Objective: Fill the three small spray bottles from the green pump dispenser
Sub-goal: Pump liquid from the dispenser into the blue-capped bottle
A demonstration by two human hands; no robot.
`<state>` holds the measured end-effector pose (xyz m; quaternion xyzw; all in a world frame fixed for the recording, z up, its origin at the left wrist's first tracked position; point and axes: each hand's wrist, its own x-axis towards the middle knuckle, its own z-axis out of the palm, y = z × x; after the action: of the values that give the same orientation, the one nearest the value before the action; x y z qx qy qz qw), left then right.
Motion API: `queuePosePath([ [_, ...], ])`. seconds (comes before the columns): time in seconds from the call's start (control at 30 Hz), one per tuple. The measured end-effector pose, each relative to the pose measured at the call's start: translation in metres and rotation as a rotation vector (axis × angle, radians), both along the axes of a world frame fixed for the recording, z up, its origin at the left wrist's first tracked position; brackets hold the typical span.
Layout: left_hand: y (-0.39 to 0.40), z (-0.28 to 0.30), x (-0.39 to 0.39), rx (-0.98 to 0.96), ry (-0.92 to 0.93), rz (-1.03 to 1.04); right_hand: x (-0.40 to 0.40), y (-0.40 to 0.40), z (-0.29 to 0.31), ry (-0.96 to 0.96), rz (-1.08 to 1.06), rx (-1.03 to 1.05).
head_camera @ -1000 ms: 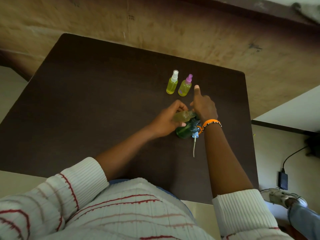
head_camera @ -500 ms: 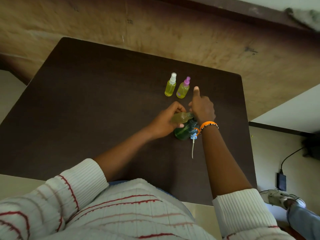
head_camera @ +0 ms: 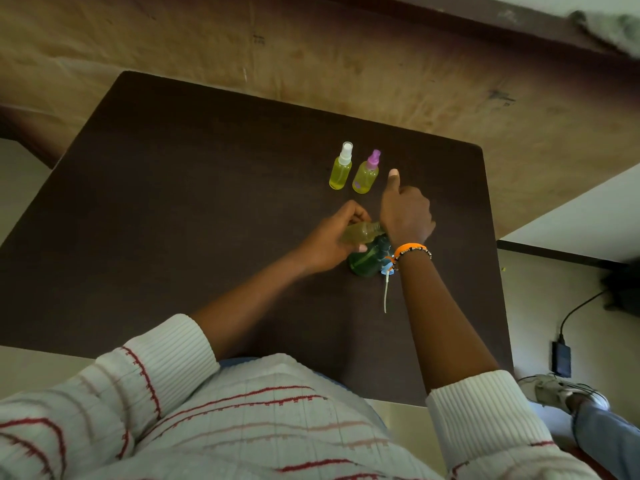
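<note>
Centrally, the round green plastic dispenser (head_camera: 365, 263) stood on the dark matte table (head_camera: 207, 202). The left hand (head_camera: 332, 242) gripped an uncapped small bottle (head_camera: 362, 232) tilted over it; the right hand (head_camera: 405, 213) pressed on top, thumb extended. At twelve o'clock stood two capped bottles (head_camera: 341, 168), side by side.

White ribbed sweater (head_camera: 221, 417) with thin red stripes, cuffs pushed up; orange beaded bracelet (head_camera: 410, 251) on right wrist

There is one view only, from the person's head. It looks steeply down and forward at the dark table (head_camera: 207, 188), with both forearms near and the floor beyond it.
</note>
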<state>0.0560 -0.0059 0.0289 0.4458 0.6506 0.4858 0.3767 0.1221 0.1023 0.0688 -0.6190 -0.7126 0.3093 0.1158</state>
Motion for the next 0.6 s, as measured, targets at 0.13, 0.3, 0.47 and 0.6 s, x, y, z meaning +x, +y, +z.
queuePosePath([
  [0.13, -0.0005, 0.0001, 0.0001, 0.005, -0.019, 0.003, -0.0002, -0.0007, 0.0005, 0.078, 0.008, -0.181],
  [0.3, 0.0009, 0.0022, 0.0005, 0.013, -0.014, 0.006, 0.0006, -0.0023, 0.0034, 0.111, -0.011, -0.184],
  [0.47, 0.0012, -0.0018, -0.0008, -0.003, -0.006, 0.009, 0.0015, 0.003, -0.0009, 0.063, -0.045, -0.069],
  [0.6, 0.0014, -0.0015, -0.0008, 0.001, -0.012, -0.002, 0.0024, 0.0029, -0.0027, 0.062, -0.041, -0.062],
])
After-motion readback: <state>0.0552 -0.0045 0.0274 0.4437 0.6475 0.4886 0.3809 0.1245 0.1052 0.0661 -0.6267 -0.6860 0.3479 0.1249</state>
